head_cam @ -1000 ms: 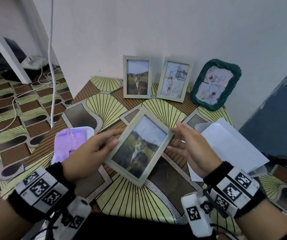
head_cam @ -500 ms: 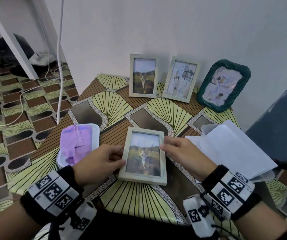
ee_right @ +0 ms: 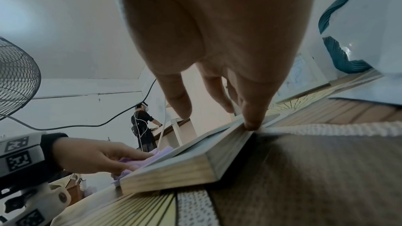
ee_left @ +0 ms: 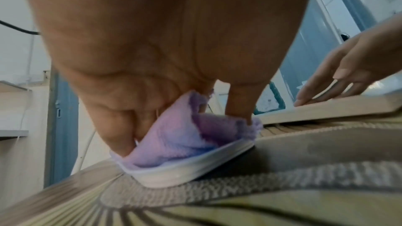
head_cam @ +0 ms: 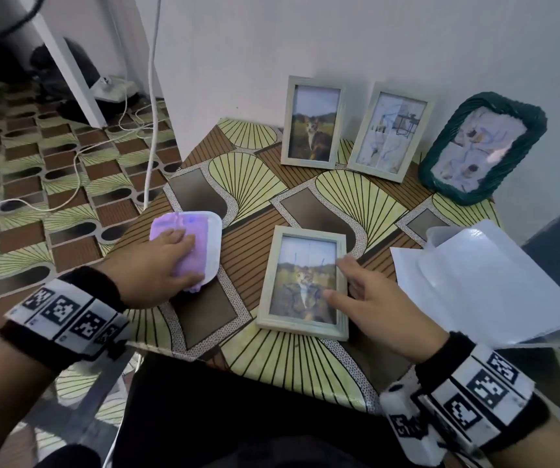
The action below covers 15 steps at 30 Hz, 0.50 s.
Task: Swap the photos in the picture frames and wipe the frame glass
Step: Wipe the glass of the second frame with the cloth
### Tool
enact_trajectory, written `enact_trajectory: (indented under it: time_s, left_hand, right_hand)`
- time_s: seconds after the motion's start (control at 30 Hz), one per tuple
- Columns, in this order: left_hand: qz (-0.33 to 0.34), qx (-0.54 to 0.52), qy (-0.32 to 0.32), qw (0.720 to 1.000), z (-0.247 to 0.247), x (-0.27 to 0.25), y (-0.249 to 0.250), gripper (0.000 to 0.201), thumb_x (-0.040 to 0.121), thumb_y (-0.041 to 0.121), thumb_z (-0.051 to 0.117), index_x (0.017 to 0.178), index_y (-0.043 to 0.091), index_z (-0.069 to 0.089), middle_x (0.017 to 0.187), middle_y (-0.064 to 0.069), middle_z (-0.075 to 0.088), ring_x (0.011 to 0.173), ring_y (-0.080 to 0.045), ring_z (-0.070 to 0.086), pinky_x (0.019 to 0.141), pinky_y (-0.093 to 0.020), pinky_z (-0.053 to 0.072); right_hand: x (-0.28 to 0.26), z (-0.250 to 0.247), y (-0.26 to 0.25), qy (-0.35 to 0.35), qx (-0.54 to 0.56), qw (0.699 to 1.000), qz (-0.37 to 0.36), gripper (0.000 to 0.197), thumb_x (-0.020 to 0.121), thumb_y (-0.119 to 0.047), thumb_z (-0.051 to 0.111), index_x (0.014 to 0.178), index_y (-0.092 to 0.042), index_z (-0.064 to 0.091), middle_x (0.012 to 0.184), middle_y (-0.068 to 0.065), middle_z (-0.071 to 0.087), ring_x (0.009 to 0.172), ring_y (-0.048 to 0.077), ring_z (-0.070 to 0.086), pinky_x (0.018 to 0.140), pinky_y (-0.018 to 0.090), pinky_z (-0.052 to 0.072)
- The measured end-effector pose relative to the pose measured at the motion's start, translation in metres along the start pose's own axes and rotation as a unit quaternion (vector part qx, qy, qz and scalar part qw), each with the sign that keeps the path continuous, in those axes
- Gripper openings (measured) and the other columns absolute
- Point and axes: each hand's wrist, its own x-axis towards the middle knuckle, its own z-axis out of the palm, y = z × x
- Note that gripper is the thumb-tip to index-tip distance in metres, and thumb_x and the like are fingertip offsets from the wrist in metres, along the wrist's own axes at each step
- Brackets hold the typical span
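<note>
A pale wooden picture frame point(head_cam: 300, 282) with a cat photo lies flat, glass up, on the patterned table point(head_cam: 356, 197). My right hand point(head_cam: 356, 290) rests open on the frame's right edge, and one straight fingertip point(ee_right: 250, 124) presses the frame rim point(ee_right: 185, 169). My left hand point(head_cam: 170, 261) reaches left and grips a purple cloth point(head_cam: 187, 224) lying in a white tray point(head_cam: 214, 238). In the left wrist view the fingers and thumb pinch a fold of the cloth point(ee_left: 185, 135) above the tray rim point(ee_left: 185, 174).
Three frames lean on the wall: a cat photo point(head_cam: 312, 125), a sketch point(head_cam: 390, 131) and a green woven one point(head_cam: 481, 146). White sheets point(head_cam: 474, 282) lie at the right. Cables point(head_cam: 150, 113) hang left of the table. A fan point(ee_right: 15, 78) and another person point(ee_right: 142, 126) stand beyond.
Both hands laid the tilted frame flat on the table. My left hand then let go of it and moved left onto the purple cloth. The right hand stays at the frame's right edge.
</note>
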Motion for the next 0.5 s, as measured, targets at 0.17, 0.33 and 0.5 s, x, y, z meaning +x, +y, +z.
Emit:
enact_trajectory:
  time_s: [0.17,0.33,0.5]
  left_hand:
    - [0.028,0.004,0.008,1.000,0.011,0.003,-0.010,0.068,0.101,0.039,0.041,0.156,0.017,0.009,0.163,-0.006,0.003,0.149,-0.017,0.011,0.119,-0.031,0.019]
    - [0.026,-0.038,0.074,0.996,0.012,0.005,-0.013,0.052,0.099,0.021,0.046,0.150,0.019,0.033,0.157,-0.009,0.029,0.136,-0.029,0.043,0.105,-0.028,0.035]
    - [0.026,-0.099,0.155,0.983,0.005,-0.003,-0.007,0.038,0.097,0.019,0.049,0.135,0.021,0.052,0.111,-0.016,0.068,0.092,-0.037,0.063,0.081,-0.042,0.050]
  right_hand:
    - [0.002,0.008,0.004,0.030,-0.006,0.999,0.011,0.059,0.093,-0.033,0.064,0.147,-0.019,0.044,0.161,-0.005,0.022,0.146,-0.003,0.012,0.119,0.029,0.023]
    - [0.005,0.012,0.009,0.019,0.007,1.000,0.024,0.069,0.091,-0.037,0.064,0.151,-0.021,0.035,0.163,-0.011,0.012,0.136,-0.008,0.018,0.120,0.033,0.025]
    - [0.007,0.011,0.012,0.026,0.035,0.999,0.028,0.069,0.089,-0.039,0.066,0.150,-0.023,0.038,0.160,-0.015,0.016,0.142,-0.007,0.019,0.120,0.035,0.027]
